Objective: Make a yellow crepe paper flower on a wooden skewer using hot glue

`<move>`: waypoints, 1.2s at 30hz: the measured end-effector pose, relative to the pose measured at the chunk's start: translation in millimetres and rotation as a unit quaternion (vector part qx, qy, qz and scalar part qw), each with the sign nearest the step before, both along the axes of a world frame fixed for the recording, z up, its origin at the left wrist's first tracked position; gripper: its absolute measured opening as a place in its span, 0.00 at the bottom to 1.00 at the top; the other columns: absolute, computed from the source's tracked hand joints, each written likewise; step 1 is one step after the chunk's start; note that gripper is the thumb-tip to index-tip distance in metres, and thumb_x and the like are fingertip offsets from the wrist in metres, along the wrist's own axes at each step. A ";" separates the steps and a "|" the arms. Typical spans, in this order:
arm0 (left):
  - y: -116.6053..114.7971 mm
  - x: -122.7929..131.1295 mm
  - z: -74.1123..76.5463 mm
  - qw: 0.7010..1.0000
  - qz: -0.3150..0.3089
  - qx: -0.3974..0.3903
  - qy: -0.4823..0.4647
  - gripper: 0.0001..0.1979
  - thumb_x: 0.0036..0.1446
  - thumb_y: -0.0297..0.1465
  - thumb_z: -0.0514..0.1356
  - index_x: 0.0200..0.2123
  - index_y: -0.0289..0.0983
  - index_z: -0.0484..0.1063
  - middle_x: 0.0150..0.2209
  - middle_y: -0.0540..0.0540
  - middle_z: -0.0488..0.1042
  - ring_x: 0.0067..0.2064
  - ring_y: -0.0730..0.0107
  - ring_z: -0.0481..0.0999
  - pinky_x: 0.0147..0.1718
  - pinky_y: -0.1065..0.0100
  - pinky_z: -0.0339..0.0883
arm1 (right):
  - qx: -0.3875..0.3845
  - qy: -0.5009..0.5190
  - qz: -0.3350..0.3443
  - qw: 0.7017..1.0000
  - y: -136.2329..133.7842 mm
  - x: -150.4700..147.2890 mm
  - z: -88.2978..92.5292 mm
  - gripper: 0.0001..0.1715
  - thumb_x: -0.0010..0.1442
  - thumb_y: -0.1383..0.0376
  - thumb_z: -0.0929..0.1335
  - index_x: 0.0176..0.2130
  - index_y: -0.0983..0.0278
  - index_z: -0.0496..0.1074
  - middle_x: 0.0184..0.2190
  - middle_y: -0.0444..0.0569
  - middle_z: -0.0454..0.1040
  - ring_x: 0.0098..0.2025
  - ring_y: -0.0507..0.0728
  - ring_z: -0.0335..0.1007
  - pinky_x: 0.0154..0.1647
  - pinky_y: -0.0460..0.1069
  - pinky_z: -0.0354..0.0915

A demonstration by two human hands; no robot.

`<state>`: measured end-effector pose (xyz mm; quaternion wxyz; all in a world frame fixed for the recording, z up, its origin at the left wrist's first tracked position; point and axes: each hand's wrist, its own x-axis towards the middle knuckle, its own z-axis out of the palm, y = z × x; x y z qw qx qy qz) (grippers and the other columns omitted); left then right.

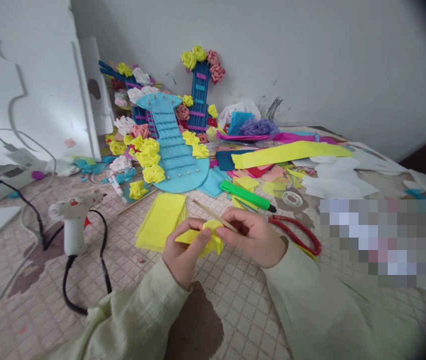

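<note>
My left hand (186, 248) pinches a folded piece of yellow crepe paper (215, 243) between thumb and fingers. At the paper's other side is my right hand (255, 235), its fingers closed on a thin wooden stick (213, 214) that slants up to the left; its thumb and fingertip also touch the paper. Just beyond my left hand lies a stack of yellow paper sheets (163, 220). A green utility knife (246, 196) and scissors with red handles (299, 235) lie close to my right hand.
A white glue gun (72, 220) with a black cord stands at left. Behind, a light-blue guitar-shaped board (173, 140) with yellow paper flowers (147, 152) leans against darker decorated ones. Paper strips (291, 154), purple yarn (260, 127) and a white tape roll (292, 199) lie at right.
</note>
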<state>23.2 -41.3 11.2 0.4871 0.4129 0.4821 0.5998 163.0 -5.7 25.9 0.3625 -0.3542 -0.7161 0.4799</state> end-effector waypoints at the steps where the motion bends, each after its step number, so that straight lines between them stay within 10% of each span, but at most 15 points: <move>1: -0.4 0.2 0.9 1.000 0.016 0.003 0.010 0.07 0.42 0.31 0.60 0.20 0.34 0.66 0.23 0.52 0.67 0.23 0.78 0.63 0.21 0.75 0.57 | 0.007 -0.006 -0.001 1.000 0.3 0.2 -0.1 0.09 0.52 0.62 0.65 0.26 0.66 0.65 0.21 0.42 0.58 0.23 0.48 0.53 0.22 0.44 0.52; 22: 10.7 -10.8 4.8 0.985 -0.048 0.003 0.168 0.07 0.42 0.33 0.62 0.23 0.35 0.76 0.26 0.47 0.77 0.28 0.70 0.73 0.26 0.73 0.67 | 0.029 -0.087 -0.019 0.996 3.3 4.5 -4.2 0.11 0.53 0.60 0.64 0.28 0.66 0.67 0.20 0.41 0.61 0.21 0.47 0.53 0.20 0.44 0.52; 36: 11.7 -12.9 4.7 0.982 -0.042 -0.007 0.183 0.07 0.43 0.31 0.62 0.26 0.35 0.77 0.30 0.45 0.78 0.32 0.65 0.75 0.29 0.70 0.69 | 0.276 -0.195 -0.040 0.940 11.3 15.0 -2.6 0.13 0.57 0.62 0.62 0.29 0.65 0.72 0.23 0.47 0.69 0.25 0.50 0.61 0.26 0.45 0.57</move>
